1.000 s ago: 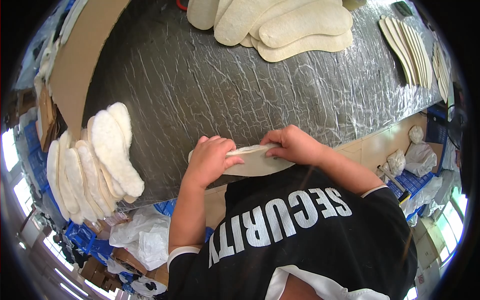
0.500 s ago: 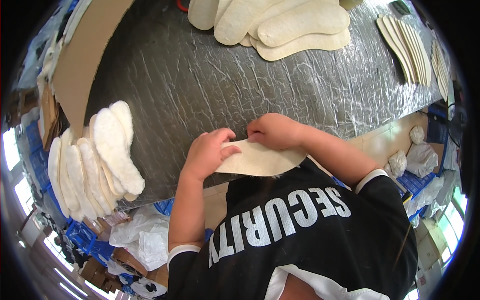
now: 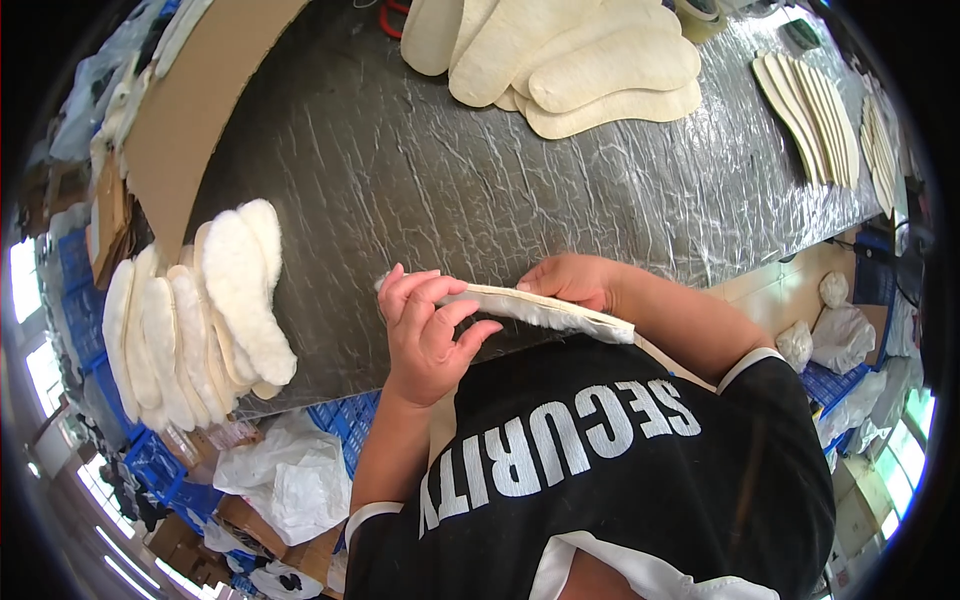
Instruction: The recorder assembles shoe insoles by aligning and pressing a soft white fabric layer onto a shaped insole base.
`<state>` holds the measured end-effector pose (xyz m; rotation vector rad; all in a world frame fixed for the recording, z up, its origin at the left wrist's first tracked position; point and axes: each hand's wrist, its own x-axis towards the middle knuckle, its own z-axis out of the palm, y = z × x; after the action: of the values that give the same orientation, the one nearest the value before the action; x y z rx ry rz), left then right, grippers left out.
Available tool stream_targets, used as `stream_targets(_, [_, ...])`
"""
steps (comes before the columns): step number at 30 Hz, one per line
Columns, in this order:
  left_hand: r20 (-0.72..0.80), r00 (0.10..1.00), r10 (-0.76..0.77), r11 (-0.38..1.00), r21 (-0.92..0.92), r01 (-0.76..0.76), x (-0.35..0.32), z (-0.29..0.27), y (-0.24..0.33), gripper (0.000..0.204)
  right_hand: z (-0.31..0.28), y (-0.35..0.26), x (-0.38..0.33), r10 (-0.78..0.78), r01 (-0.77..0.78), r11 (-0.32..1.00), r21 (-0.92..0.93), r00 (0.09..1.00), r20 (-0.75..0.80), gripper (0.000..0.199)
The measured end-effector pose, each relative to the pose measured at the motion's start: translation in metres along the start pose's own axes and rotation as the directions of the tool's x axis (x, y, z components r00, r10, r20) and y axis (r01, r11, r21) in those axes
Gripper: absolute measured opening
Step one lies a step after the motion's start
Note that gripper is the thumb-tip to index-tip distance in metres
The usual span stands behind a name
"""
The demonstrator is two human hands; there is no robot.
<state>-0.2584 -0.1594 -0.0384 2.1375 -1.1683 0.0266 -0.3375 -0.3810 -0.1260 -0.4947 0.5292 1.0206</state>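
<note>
A pale insole [image 3: 545, 312] is tilted up on edge in front of my body, with its white fleece side toward me and its thin cream edge on top. My left hand [image 3: 425, 325] is at its left end. The fingers there curl against the insole, and the thumb stands apart from it on the near side. From the far side, my right hand [image 3: 572, 280] grips the insole near its middle. Some of the right fingers are hidden behind it.
Cream insoles [image 3: 575, 70] are heaped at the far side of the dark, wrinkled table covering [image 3: 400, 180]. Fleecy insoles [image 3: 240, 285] stand in a row at the left, beside a cardboard sheet [image 3: 190, 110]. More insoles [image 3: 810, 120] fan out at the far right.
The insole has turned from lying nearly flat, cream side up, to standing on edge with its fleece showing. My left fingers have spread, with the thumb off the insole.
</note>
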Motion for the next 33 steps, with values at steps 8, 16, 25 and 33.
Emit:
stream_targets(8, [0.024,0.997,-0.079,0.996,0.042,0.078,0.007,-0.012,-0.017,0.065,0.001,0.008,0.001,0.048,-0.032,0.976,-0.215,0.997,0.067,0.022])
stream_targets(16, [0.038,0.998,-0.058,0.998,0.01,0.058,0.003,-0.004,-0.013,0.033,0.008,0.014,-0.003,0.136,-0.137,0.985,-0.103,0.991,-0.014,0.02])
stream_targets(25, [0.11,0.993,-0.042,0.997,-0.061,0.049,0.02,0.009,-0.004,0.016,0.006,0.015,-0.003,0.168,-0.163,0.985,-0.051,0.981,0.096,0.02])
stream_targets(33, [0.127,0.992,0.02,1.0,-0.018,-0.018,0.022,0.016,-0.002,0.014,-0.001,0.02,-0.002,0.151,-0.153,0.988,-0.004,0.97,0.19,0.023])
